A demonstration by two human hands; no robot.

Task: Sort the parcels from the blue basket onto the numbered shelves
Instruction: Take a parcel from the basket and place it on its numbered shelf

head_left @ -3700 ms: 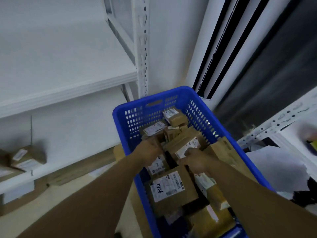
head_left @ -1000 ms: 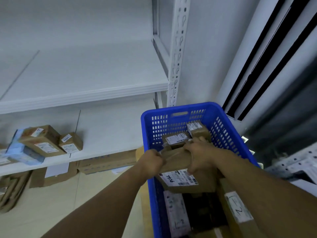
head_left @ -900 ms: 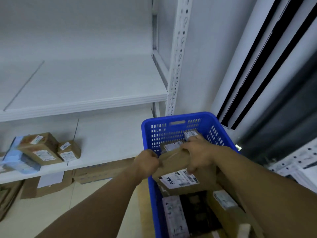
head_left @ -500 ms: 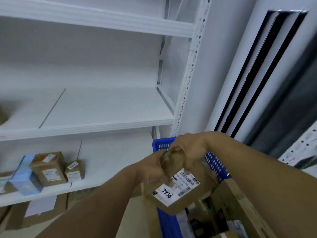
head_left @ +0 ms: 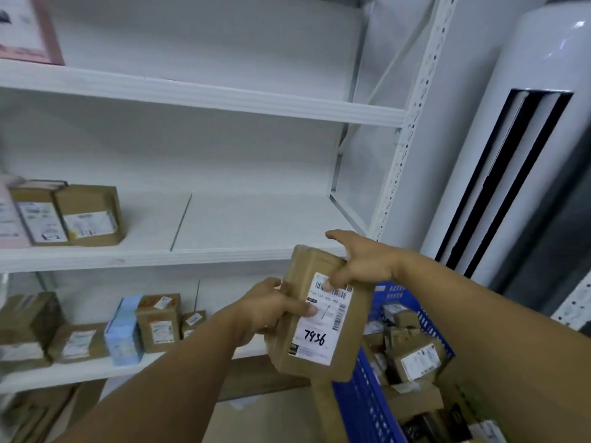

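A brown parcel with a white label marked 7936 is held upright in front of the white shelves. My left hand grips its left edge, thumb on the label. My right hand holds its top right corner, thumb pressed on the label, index finger stretched out. The blue basket, at lower right, holds several more brown parcels. The middle shelf lies just behind the held parcel.
Two brown boxes stand at the left of the middle shelf. The lower shelf carries several boxes and a pale blue packet. A perforated white upright bounds the shelves on the right, beside a tall white air conditioner.
The parcel has come up out of the basket and now stands upright before the middle shelf, both hands still on it. The view has tilted upward, showing higher shelves.
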